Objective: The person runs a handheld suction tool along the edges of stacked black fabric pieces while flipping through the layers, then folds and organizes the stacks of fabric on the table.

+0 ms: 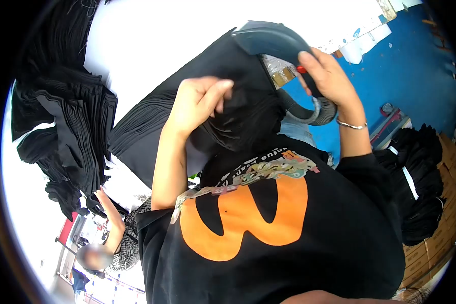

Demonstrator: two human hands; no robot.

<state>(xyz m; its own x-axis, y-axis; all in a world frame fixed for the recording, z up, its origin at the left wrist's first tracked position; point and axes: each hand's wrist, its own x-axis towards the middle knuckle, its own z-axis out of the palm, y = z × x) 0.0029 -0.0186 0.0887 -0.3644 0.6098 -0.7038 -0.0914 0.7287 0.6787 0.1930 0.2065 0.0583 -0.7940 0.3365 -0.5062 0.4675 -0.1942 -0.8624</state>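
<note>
My right hand (329,78) grips a dark grey, curved vacuum nozzle (273,39) with a red button by the thumb. From its handle a ribbed hose (323,112) bends down and back toward my body. The nozzle's wide end lies over the upper edge of a black fabric stack (187,66), which spreads across the white table in front of me. Over the middle of that stack is my left hand (200,101), its fingers curled in and slightly blurred. Whatever its fingertips may hold is hidden.
More piles of folded black fabric (73,121) lie on the white table (131,35) to the left. A co-worker (119,235) stands at lower left, one arm by the piles. On the right, a tied black bundle (415,177) rests near cardboard boxes (423,256) on the blue floor (390,76).
</note>
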